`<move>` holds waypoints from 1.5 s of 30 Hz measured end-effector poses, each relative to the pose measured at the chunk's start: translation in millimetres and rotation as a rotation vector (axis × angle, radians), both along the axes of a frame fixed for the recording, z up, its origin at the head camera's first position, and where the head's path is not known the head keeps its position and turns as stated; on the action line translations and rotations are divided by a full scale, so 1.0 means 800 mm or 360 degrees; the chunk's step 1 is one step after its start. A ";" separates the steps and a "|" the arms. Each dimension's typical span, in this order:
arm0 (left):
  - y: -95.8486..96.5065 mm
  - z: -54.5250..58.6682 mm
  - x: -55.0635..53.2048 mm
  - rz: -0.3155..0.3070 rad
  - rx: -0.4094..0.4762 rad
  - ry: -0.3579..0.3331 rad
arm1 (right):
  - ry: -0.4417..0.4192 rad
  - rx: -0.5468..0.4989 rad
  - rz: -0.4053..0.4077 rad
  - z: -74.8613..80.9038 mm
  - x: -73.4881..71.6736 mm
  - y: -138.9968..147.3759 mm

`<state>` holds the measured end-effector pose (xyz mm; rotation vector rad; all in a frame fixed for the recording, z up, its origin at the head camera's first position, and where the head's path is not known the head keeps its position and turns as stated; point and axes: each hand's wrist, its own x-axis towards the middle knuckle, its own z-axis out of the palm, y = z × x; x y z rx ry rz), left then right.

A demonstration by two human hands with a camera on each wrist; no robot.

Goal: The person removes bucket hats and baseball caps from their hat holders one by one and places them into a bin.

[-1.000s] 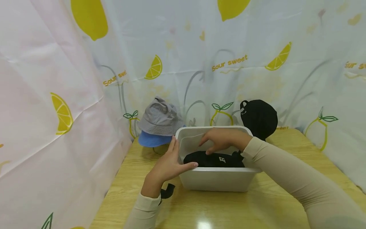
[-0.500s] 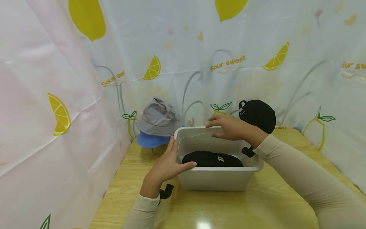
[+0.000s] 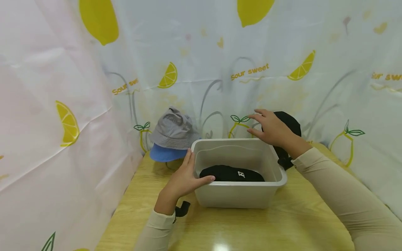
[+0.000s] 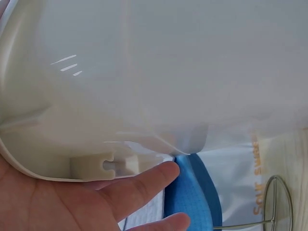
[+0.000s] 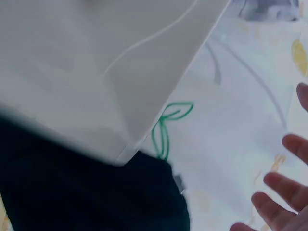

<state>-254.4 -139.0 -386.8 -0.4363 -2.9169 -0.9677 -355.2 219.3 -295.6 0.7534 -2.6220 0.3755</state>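
My left hand rests on the front left corner of a white plastic bin, its thumb laid along the front rim and its straight fingers against the outside of the left wall. Inside the bin lies a black cap with a small white emblem. Beyond the back right corner my right hand hovers with spread fingers, holding nothing. It overlaps a second black cap at the back right, which is partly hidden behind it. In the right wrist view that black cap appears beside the bin's wall, with the fingertips apart from it.
A grey bucket hat sits over a blue hat behind the bin's left side. Under them is a wire stand. The wooden table backs onto a lemon-print curtain.
My right hand has lifted out of the bin and moved right and back, towards the black cap behind. The left hand stays at the bin's corner.
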 end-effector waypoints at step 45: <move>-0.003 0.004 -0.002 -0.0040 0.0014 -0.0032 | -0.0350 -0.0536 -0.0593 -0.048 -0.033 0.101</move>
